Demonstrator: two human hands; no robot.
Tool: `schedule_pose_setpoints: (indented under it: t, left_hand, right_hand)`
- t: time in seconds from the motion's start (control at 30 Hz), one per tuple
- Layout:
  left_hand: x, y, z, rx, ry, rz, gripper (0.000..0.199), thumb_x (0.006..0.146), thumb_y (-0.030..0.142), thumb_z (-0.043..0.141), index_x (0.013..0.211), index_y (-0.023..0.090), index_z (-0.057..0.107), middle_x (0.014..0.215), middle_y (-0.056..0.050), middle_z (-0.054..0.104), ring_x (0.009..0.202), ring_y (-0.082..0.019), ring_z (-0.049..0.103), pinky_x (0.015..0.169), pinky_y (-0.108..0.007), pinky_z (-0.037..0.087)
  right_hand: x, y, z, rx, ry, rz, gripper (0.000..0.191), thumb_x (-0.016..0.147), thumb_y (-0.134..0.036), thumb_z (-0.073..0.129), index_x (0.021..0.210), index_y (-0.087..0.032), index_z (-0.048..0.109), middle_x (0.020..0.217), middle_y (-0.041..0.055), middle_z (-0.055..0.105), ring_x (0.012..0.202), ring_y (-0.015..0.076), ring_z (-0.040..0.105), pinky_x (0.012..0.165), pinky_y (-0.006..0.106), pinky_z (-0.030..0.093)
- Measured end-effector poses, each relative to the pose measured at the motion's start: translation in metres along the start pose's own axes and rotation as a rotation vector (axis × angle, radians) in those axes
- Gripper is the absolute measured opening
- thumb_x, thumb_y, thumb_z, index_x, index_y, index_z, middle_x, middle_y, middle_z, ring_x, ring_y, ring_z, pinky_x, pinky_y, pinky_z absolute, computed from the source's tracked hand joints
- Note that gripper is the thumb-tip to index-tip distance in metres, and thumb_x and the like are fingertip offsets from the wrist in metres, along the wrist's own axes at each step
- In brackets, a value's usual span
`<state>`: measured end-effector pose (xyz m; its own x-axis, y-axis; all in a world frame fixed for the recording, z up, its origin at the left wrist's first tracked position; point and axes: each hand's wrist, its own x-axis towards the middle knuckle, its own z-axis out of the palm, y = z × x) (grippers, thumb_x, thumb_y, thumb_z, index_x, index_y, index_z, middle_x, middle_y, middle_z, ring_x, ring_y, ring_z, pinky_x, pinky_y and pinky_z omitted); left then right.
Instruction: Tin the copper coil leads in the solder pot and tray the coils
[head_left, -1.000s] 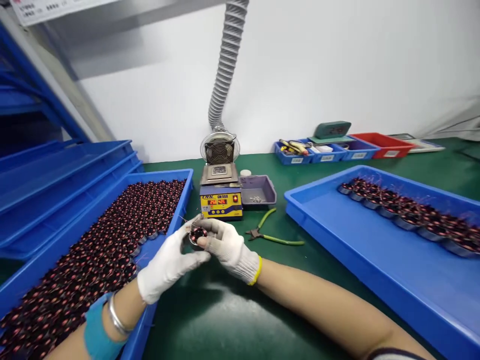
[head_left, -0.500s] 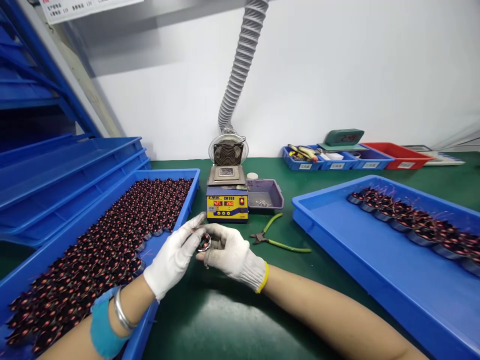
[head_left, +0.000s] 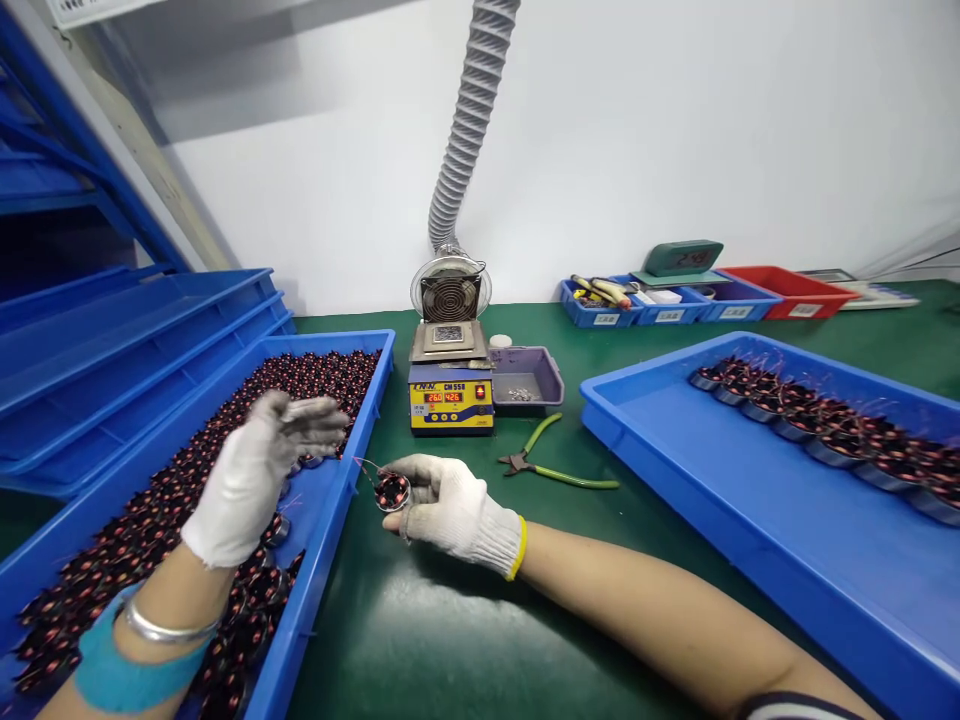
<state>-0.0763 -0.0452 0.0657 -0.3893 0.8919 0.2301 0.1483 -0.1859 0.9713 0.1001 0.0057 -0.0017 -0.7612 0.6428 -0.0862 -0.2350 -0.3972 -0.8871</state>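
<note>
Both hands wear white gloves with greyed fingertips. My right hand (head_left: 450,505) grips a small round coil part (head_left: 392,491) by its metal rim, between thumb and fingers, over the green bench; thin wires stick out at its upper left. My left hand (head_left: 266,460) is raised over the left blue tray (head_left: 319,535), its fingers stretched out and nothing held in them. That tray is filled with many similar dark coil parts (head_left: 187,470) with reddish centres. Behind the right hand stands a yellow and blue heater unit (head_left: 451,405) with lit red digits.
Green-handled cutters (head_left: 574,481) lie right of the heater. A purple bin (head_left: 559,380) with metallic bits stands beside it. At the right, a blue tray (head_left: 675,480) holds a row of coil parts. Small blue bins (head_left: 667,316), a red bin (head_left: 804,311) and a clock (head_left: 684,258) line the back.
My left hand has let go of the coil part and moved left over the tray, its fingers opening. My right hand keeps the part, now turned with its face more visible.
</note>
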Motion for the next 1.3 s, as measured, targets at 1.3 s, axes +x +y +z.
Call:
schedule_pose_setpoints:
  t: [1.3]
  left_hand:
    - [-0.022, -0.033, 0.036, 0.804, -0.535, 0.066, 0.039, 0.077, 0.043, 0.050, 0.107, 0.021, 0.064, 0.108, -0.007, 0.066, 0.103, -0.023, 0.059, 0.095, -0.036, 0.043]
  right_hand:
    - [0.010, -0.031, -0.035, -0.345, 0.161, -0.259, 0.057, 0.061, -0.029, 0.073, 0.114, -0.015, 0.059, 0.078, 0.0002, 0.059, 0.058, 0.0078, 0.049, 0.055, 0.022, 0.043]
